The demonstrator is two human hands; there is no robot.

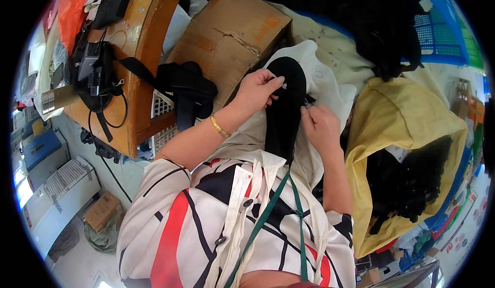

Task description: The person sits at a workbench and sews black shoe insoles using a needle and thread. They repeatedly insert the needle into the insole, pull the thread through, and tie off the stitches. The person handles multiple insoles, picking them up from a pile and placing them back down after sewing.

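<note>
A black fabric piece [289, 89] with a rounded far end lies over white cloth [317, 71] on my lap. My left hand [256, 91], with a gold bracelet on the wrist, is closed in a pinch on the piece's left edge. A tiny pale spot shows at its fingertips. My right hand [320, 126] is closed beside the right edge. A small dark thing with a metallic glint sticks out at its fingertips, too small to name. A green cord [265, 213] hangs down my front toward the black fabric.
A cardboard box [227, 35] stands ahead on the left, beside a wooden table [142, 35] with black straps and a device. At right, a yellow sack [407, 110] holds black pieces. A blue crate [443, 35] and dark fabric lie at the far right.
</note>
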